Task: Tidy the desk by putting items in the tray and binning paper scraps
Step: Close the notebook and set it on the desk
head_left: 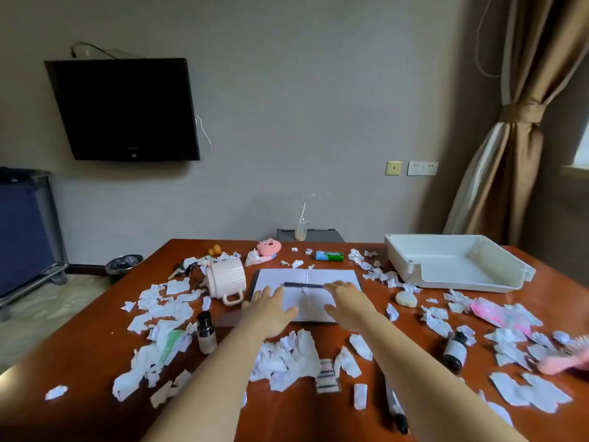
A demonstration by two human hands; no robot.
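White paper scraps (288, 358) littered the reddish-brown surface (95, 339) nearest the camera; beyond them both hands lay flat on an open notebook (306, 293), the left hand (271, 309) and right hand (345, 303) with fingers spread and gripping nothing; a dark pen (302, 285) rested across the pages at twelve o'clock of the hands; the white tray (452, 266) sat empty at two o'clock.

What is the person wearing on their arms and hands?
Nothing that shows. The left hand and right hand are bare: no gloves, rings, watch or bracelets. Both forearms are bare too, with no sleeve reaching into view.
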